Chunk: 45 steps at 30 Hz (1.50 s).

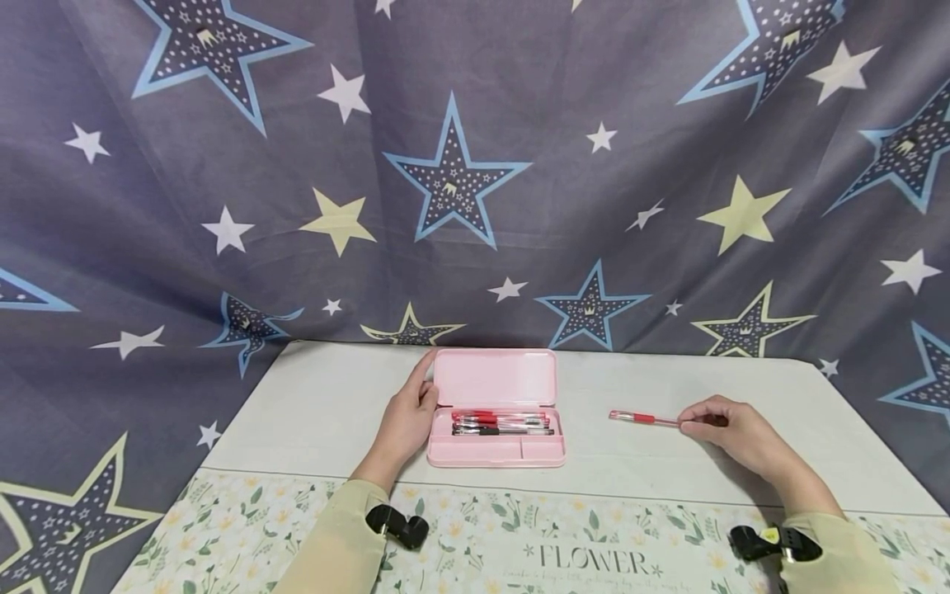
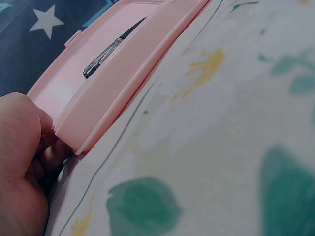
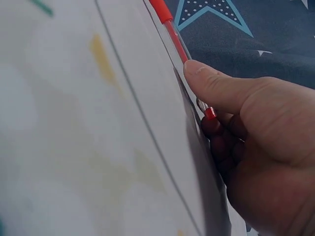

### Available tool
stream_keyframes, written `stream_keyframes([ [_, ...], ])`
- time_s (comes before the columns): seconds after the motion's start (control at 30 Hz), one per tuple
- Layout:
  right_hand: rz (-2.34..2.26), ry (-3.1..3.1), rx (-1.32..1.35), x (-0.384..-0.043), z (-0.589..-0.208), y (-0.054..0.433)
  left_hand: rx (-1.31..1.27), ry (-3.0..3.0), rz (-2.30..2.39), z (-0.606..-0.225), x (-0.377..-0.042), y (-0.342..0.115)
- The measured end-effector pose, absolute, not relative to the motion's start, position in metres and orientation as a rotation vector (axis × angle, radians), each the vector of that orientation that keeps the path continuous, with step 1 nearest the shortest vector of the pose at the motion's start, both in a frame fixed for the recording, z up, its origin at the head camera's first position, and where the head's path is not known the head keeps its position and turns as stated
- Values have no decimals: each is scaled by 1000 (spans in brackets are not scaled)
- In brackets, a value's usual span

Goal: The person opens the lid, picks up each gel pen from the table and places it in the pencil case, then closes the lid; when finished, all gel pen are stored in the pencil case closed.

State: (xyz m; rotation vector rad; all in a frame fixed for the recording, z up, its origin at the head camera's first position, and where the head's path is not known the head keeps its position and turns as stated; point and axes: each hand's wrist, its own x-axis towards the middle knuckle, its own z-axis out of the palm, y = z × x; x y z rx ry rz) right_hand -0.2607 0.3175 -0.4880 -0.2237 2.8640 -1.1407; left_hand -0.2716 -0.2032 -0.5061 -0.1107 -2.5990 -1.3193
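Observation:
A pink pencil case [image 1: 475,452] lies with its lid [image 1: 495,377] raised, in the middle of the table. Inside it are several pens: red pens [image 1: 467,414] and a black pen [image 1: 486,431]. My left hand [image 1: 404,421] holds the case by its left side; in the left wrist view the thumb and fingers [image 2: 42,115] are at its corner. To the right of the case, my right hand [image 1: 742,433] pinches a red gel pen [image 1: 642,418] by one end, the pen lying nearly level. The right wrist view shows the thumb [image 3: 211,86] pressed along the clear barrel.
A white table [image 1: 326,388] has a flowered mat [image 1: 460,536] lettered FLOWER along its front. Behind the table hangs a dark curtain [image 1: 416,280] with stars. Black wrist devices sit on both sleeves [image 1: 334,536].

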Motion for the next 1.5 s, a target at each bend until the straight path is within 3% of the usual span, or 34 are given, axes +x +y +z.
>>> stream_keyframes([
  [0.63, -1204, 2889, -255, -261, -478, 296, -117, -2590, -1324, -507, -273, -203],
  [1.5, -1287, 2929, -759, -262, -448, 208, -112, -2591, -1311, -506, -273, -202],
])
